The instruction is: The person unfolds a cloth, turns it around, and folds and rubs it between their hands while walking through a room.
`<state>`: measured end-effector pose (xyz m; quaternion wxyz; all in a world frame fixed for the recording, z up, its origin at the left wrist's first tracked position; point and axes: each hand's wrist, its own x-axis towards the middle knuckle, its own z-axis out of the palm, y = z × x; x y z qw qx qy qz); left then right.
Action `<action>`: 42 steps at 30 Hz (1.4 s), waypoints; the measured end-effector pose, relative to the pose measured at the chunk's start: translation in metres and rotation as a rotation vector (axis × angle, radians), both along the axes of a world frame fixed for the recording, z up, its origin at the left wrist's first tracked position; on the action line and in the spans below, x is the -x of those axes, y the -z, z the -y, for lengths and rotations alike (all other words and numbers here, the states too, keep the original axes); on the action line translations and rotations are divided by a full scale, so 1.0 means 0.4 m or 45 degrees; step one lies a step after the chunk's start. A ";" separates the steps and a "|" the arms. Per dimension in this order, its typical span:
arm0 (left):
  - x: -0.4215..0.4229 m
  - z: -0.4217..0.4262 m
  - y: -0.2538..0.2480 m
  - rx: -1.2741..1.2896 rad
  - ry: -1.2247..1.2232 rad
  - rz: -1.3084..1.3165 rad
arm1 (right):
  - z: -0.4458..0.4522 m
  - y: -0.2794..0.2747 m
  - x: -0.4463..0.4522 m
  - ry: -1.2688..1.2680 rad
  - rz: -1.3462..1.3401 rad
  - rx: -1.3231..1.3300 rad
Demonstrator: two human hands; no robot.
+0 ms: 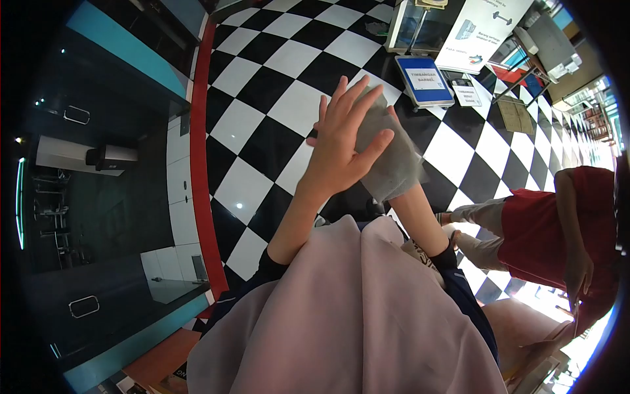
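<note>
My left hand (341, 141) is raised at the centre, back toward the camera, fingers spread and thumb apart. It overlaps the left edge of a thin, translucent grey sheet or bag (392, 154). Behind that grey material is my right hand (392, 113), mostly hidden; a fingertip shows above it, and others seem to show left of my left hand. My right forearm runs up to the material's lower edge. The right hand's grip cannot be made out. Both hands are above the black and white checkered floor (295, 59).
A blue-topped platform (425, 80) with a label stands ahead right, beside a smaller labelled white one (466, 93) and a sign board (482, 33). A person in red (545, 230) is close on the right. Dark glass doors (105, 197) line the left behind a red floor strip (200, 151).
</note>
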<state>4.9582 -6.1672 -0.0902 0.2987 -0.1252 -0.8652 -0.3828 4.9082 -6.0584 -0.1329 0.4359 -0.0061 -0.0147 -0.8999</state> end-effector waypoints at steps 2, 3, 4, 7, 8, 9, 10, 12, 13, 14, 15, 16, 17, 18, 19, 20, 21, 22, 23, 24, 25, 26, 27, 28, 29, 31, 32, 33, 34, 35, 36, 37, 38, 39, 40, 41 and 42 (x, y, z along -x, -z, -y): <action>-0.001 0.000 0.020 0.041 -0.044 -0.049 | -0.013 0.022 0.013 -0.053 0.055 0.353; -0.006 -0.006 0.028 -0.165 -0.047 -0.062 | -0.021 -0.035 0.002 0.095 -0.189 0.012; -0.018 -0.019 0.031 -0.493 -0.004 -0.013 | -0.026 -0.073 -0.006 0.241 -0.429 -0.333; -0.053 -0.044 0.042 -1.693 0.124 0.412 | -0.001 -0.110 -0.032 0.877 -0.815 -1.028; -0.056 -0.026 0.058 -1.998 0.275 0.632 | -0.019 -0.102 -0.039 0.776 -1.120 -1.246; -0.051 -0.001 0.088 -2.295 0.526 0.931 | -0.037 -0.092 -0.045 0.659 -1.426 -1.456; -0.037 0.029 0.104 -2.483 0.931 1.178 | -0.025 -0.089 -0.058 0.616 -1.550 -1.382; -0.047 0.017 0.107 -2.403 0.717 1.065 | -0.017 -0.102 -0.042 0.815 -2.307 -1.644; -0.048 0.014 0.100 -2.313 0.509 0.954 | -0.011 -0.100 -0.047 0.764 -2.381 -1.687; -0.037 0.050 0.187 -2.990 1.494 0.773 | -0.011 -0.101 -0.047 0.765 -2.380 -1.688; -0.035 0.049 0.156 -2.991 1.493 0.773 | -0.012 -0.102 -0.045 0.721 -2.274 -1.615; -0.033 0.044 0.097 -2.719 1.020 0.837 | -0.012 -0.104 -0.042 0.677 -2.169 -1.541; -0.031 0.042 0.057 -2.410 0.580 0.870 | -0.010 -0.101 -0.041 0.674 -2.170 -1.539; -0.026 0.045 0.047 -2.420 0.664 0.760 | -0.006 -0.095 -0.042 0.742 -1.991 -1.503; -0.019 0.045 0.032 -2.420 0.663 0.759 | -0.002 -0.090 -0.043 0.806 -1.812 -1.463; -0.011 0.043 0.013 -2.185 0.443 0.553 | 0.003 -0.084 -0.041 0.845 -1.727 -1.463; 0.001 0.043 0.003 -1.937 0.236 0.355 | 0.008 -0.085 -0.043 0.849 -1.729 -1.463; 0.018 0.055 0.009 -1.805 0.238 0.147 | 0.012 -0.086 -0.046 0.537 -1.310 -1.392; 0.023 0.051 0.007 -1.805 0.240 0.150 | 0.013 -0.086 -0.048 0.236 -0.888 -1.288; 0.027 0.039 -0.012 -1.216 0.122 -0.016 | 0.010 -0.081 -0.046 0.030 -0.706 -1.027; 0.030 0.029 -0.025 -0.624 0.005 -0.169 | 0.005 -0.078 -0.043 0.029 -0.705 -1.027; 0.031 0.022 -0.029 -0.261 -0.129 0.025 | 0.000 -0.075 -0.042 -0.115 -0.478 -0.810; 0.035 0.009 -0.029 0.066 -0.140 -0.060 | -0.001 -0.070 -0.040 -0.253 -0.251 -0.587; 0.036 -0.005 -0.019 0.207 -0.158 -0.007 | 0.003 -0.045 -0.035 -0.208 -0.111 -0.327; 0.031 -0.016 -0.006 0.346 -0.174 0.045 | 0.002 -0.021 -0.027 -0.207 -0.113 -0.327; 0.017 -0.024 0.003 0.218 -0.154 0.027 | -0.014 0.007 -0.004 -0.163 -0.028 0.377; 0.006 -0.029 0.009 0.090 -0.137 0.018 | -0.038 0.013 0.009 -0.045 -0.121 0.023; -0.008 -0.037 0.017 0.089 -0.137 0.018 | -0.036 -0.011 0.003 -0.045 -0.121 0.022; -0.024 -0.050 0.026 -0.534 -0.038 0.120 | -0.032 -0.057 -0.014 0.240 -0.257 -0.259; -0.036 -0.056 0.034 -1.154 0.064 0.218 | -0.028 -0.092 -0.029 0.524 -0.391 -0.538; -0.046 -0.054 0.040 -1.153 0.059 0.220 | -0.027 -0.105 -0.038 0.727 -0.538 -0.790; -0.053 -0.048 0.042 -1.588 0.226 0.443 | -0.029 -0.099 -0.038 0.725 -0.537 -0.787; -0.059 -0.040 0.046 -2.016 0.403 0.676 | -0.034 -0.089 -0.036 0.895 -1.044 -1.075; -0.063 -0.030 0.052 -2.437 0.592 0.918 | -0.038 -0.084 -0.037 1.049 -1.564 -1.353; -0.061 -0.011 0.082 -2.545 0.827 1.075 | -0.041 -0.092 -0.053 0.927 -1.740 -1.316; -0.055 0.006 0.156 -2.894 1.370 0.964 | -0.040 -0.116 -0.047 0.903 -2.109 -1.381; -0.056 -0.013 0.114 -2.697 1.128 0.833 | -0.037 -0.115 -0.053 0.803 -2.252 -1.486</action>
